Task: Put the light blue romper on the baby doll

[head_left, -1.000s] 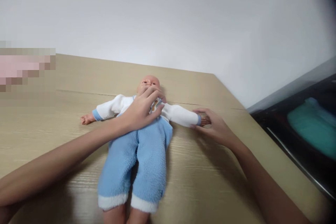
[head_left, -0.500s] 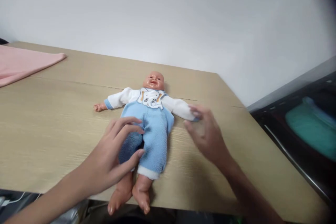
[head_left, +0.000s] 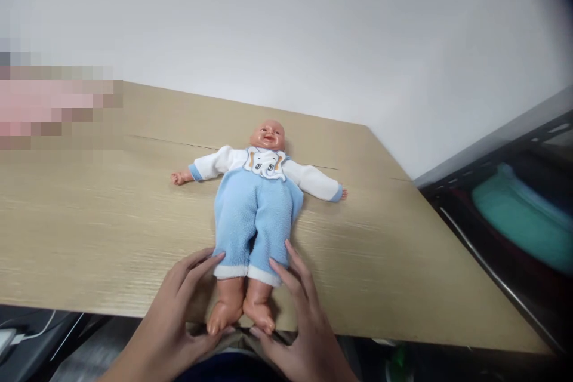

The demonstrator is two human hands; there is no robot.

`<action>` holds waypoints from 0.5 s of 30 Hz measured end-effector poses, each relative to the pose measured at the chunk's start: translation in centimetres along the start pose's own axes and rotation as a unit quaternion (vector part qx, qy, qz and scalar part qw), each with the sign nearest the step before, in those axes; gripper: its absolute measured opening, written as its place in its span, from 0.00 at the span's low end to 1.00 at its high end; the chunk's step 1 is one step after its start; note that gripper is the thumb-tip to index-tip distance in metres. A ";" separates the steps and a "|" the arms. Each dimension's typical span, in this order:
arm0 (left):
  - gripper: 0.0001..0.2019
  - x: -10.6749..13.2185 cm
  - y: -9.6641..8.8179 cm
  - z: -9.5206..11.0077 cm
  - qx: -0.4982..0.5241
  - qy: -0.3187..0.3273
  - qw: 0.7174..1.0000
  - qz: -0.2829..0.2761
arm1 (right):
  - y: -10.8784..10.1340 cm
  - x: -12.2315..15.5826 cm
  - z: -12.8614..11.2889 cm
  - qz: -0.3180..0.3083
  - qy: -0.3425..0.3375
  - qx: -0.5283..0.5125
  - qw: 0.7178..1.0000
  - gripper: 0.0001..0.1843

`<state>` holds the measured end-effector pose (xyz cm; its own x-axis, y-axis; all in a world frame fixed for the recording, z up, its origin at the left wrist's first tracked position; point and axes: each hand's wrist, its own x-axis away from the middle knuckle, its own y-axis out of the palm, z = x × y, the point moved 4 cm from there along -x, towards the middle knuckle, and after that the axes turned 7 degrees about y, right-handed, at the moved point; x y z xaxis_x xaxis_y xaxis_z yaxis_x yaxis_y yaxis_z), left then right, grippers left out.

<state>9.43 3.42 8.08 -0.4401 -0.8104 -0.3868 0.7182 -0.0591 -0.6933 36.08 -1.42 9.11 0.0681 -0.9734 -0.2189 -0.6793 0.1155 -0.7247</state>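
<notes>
A baby doll [head_left: 257, 209] lies on its back on the wooden table, arms spread wide and bare feet towards me. It wears light blue fleece trousers and a white-sleeved top with an elephant face on the chest. My left hand [head_left: 181, 304] curves round the outside of the leg on the left, fingertips against the trouser cuff and thumb by the foot. On the other side, my right hand [head_left: 304, 316] mirrors it, fingers apart along the trouser leg and thumb close to the foot. Neither hand is closed round the legs; gaps show between palms and feet.
The wooden table [head_left: 102, 239] ends just beyond the doll's feet. A pink, pixelated patch [head_left: 40, 101] lies at the far left. Right of the table stands a dark rack [head_left: 452, 209] with a teal item [head_left: 519, 221]. A white cable [head_left: 42, 329] hangs at lower left.
My right hand has left the doll's sleeve and come down to its leg. My left hand has moved from above the trousers to beside the lower leg. The doll's feet now lie further from me.
</notes>
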 end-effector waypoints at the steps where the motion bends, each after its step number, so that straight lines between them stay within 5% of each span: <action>1: 0.46 -0.2 0.1 -0.2 0.002 0.005 1.000 -0.006 | -0.1 0.0 0.0 0.008 -0.006 -0.002 1.000 0.56; 9: 0.35 -0.1 -0.1 -0.6 0.021 0.039 0.999 -0.028 | -0.9 1.1 1.0 0.035 -0.051 0.020 0.998 0.41; 15: 0.41 -0.1 -1.6 -0.8 0.054 0.035 0.998 -0.029 | -2.6 2.2 3.3 0.022 -0.089 0.058 0.994 0.46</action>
<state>7.92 4.08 8.74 -0.5168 -0.7609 -0.3923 0.7425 -0.1702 -0.6479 40.37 -3.19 8.36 0.1747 -0.9176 -0.3572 -0.5961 0.1901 -0.7801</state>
